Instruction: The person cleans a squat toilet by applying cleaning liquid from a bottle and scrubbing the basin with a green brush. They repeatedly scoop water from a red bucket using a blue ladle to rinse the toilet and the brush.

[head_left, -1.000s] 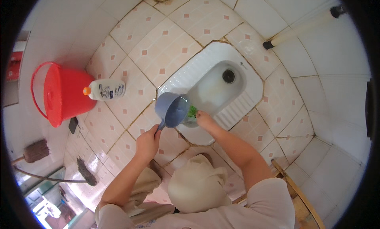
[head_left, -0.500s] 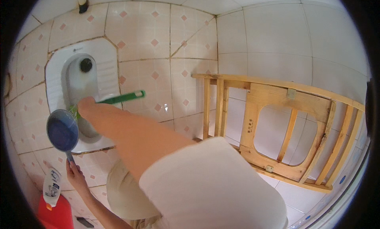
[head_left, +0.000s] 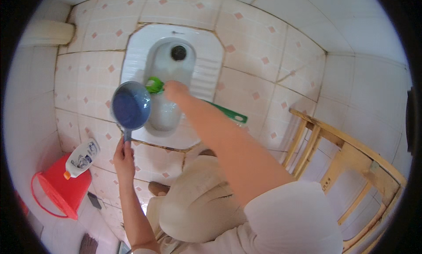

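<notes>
My left hand (head_left: 125, 159) is closed around the handle of a blue water dipper (head_left: 132, 104). The dipper's round bowl hangs over the left rim of a white squat toilet (head_left: 209, 56); whether water is inside is hard to tell. My right hand (head_left: 176, 90) grips a green brush (head_left: 154, 85) low, close to its head, above the toilet's basin. The bristle end lies against the basin's left side, and the long green handle sticks out to the right beneath my forearm. Wet, shiny patches show in the basin, near whose far end is a dark drain hole.
A red bucket (head_left: 72, 183) stands at the lower left, with a white bottle (head_left: 82, 157) with an orange cap beside its rim. To the right, a wooden slatted frame (head_left: 334, 131) leans by the wall. A white pipe (head_left: 50, 33) runs along the far left.
The view has swung left, bringing the whole bucket into sight. The brush has shifted toward the far end of the basin. The dipper has moved slightly farther from me, still in my left hand.
</notes>
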`<state>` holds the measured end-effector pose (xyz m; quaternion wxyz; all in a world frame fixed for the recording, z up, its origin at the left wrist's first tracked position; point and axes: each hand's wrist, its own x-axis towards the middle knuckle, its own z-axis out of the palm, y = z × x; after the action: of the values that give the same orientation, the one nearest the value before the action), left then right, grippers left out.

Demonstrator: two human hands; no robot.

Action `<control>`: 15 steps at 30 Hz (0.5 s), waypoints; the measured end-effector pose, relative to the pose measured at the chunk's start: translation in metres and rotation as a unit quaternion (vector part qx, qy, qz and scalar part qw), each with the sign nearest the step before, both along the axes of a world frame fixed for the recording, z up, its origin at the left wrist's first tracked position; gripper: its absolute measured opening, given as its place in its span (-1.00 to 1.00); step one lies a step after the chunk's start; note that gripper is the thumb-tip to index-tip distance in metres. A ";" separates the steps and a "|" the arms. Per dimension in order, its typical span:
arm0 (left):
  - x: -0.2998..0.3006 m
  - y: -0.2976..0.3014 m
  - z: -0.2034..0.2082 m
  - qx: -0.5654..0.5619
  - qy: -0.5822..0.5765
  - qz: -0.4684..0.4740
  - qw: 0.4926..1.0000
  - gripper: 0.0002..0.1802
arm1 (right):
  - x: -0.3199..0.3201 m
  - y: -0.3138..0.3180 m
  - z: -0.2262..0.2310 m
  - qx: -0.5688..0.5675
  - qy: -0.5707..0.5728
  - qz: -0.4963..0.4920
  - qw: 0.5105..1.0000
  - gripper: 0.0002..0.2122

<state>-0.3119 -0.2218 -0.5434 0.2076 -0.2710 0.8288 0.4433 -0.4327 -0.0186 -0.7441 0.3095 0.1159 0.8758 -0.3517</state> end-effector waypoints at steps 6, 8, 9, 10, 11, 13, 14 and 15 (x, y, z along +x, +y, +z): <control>-0.022 0.010 -0.016 -0.011 0.035 -0.006 0.999 -0.57 | -0.017 0.010 -0.003 -0.071 -0.015 -0.084 0.994 -0.73; -0.034 0.019 -0.018 0.024 0.020 -0.010 0.999 -0.57 | -0.024 0.015 -0.053 -0.129 -0.014 -0.203 0.970 -0.74; -0.043 0.023 -0.022 0.041 0.020 -0.008 0.999 -0.57 | -0.042 0.018 -0.071 -0.159 -0.007 -0.257 0.953 -0.74; -0.045 0.021 -0.027 0.027 0.017 -0.006 0.999 -0.55 | -0.057 0.013 -0.072 -0.156 0.020 -0.284 0.946 -0.75; -0.047 0.020 -0.030 0.025 0.022 -0.004 0.999 -0.55 | -0.066 0.010 -0.066 -0.152 0.042 -0.315 0.936 -0.76; -0.055 0.019 -0.038 0.023 0.038 -0.002 0.999 -0.54 | -0.072 0.009 -0.052 -0.095 0.072 -0.308 0.944 -0.76; -0.060 0.025 -0.032 0.031 0.024 0.023 0.999 -0.53 | -0.069 0.014 -0.045 -0.045 0.079 -0.268 0.959 -0.76; -0.064 0.025 -0.033 0.026 0.031 0.017 0.999 -0.53 | -0.067 0.016 -0.036 0.006 0.087 -0.227 0.970 -0.77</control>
<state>-0.3762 -0.1967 -0.5759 0.1813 -0.2651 0.8183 0.4767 -0.5000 -0.0030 -0.7804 0.1434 0.2821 0.8524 -0.4162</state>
